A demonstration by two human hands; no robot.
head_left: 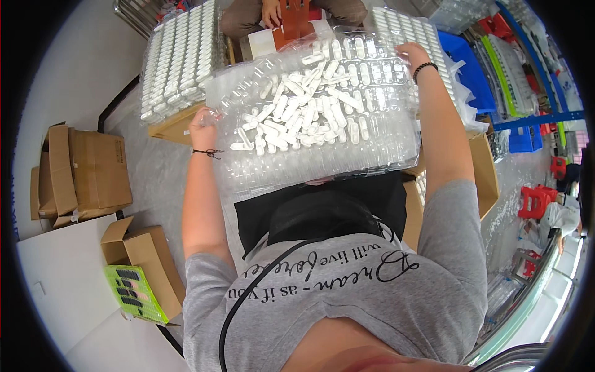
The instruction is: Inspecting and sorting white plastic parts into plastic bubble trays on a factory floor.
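A large clear plastic blister tray (260, 170) with rows of pockets spans the space in front of my body. My left hand (203, 127) is closed on its left edge. At the far right corner, my right hand (410, 56) pinches the tray's rim. Many small white oblong plastic pieces (297, 108) lie in a loose heap across the tray's middle. Toward the right and far side, several white pieces (359, 46) sit in line in the pockets. The pockets nearest me hold none.
Stacked trays full of white pieces (183, 59) stand at the far left, others (406, 31) at the far right. Across from me sits a person, one hand (271, 12) visible. Cardboard boxes (99, 167) stand left; blue bins (465, 68) and a red stool (536, 201) are right.
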